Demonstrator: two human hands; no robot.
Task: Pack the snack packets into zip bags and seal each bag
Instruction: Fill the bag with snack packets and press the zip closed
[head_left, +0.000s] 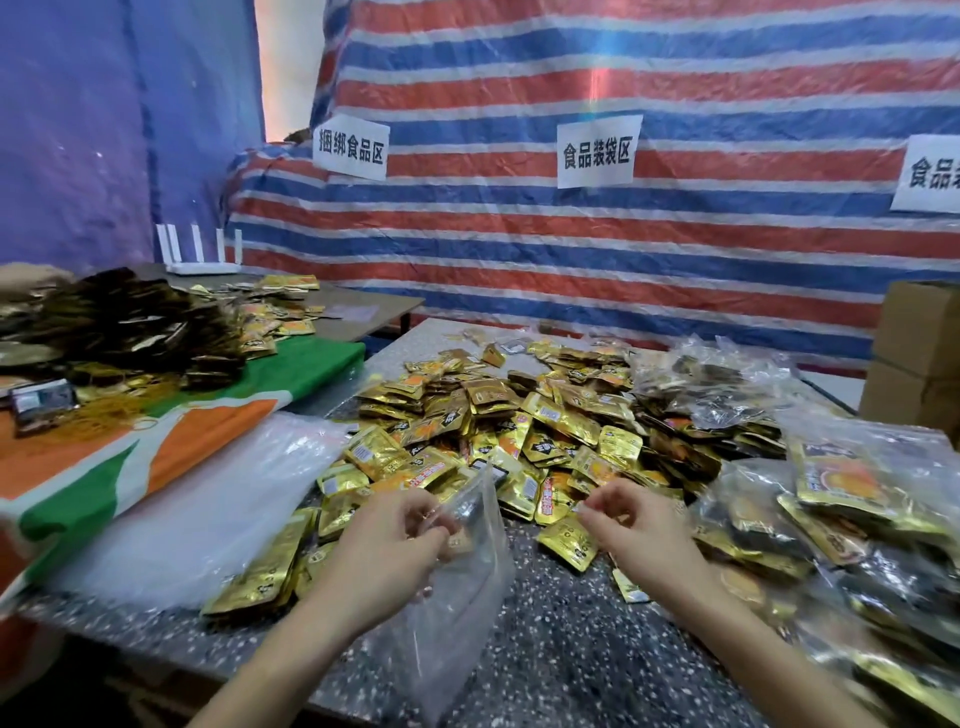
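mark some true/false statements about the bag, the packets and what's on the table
1. The left hand holds a clear zip bag. True.
2. That zip bag is stuffed full of packets. False: it hangs flat and looks empty.
3. A loose pile of gold snack packets lies on the speckled table beyond the hands. True.
4. The filled bags are heaped on the left side of the table. False: the filled bags are on the right; the left has a stack of empty clear bags.
5. A cardboard box stands at the far right. True.
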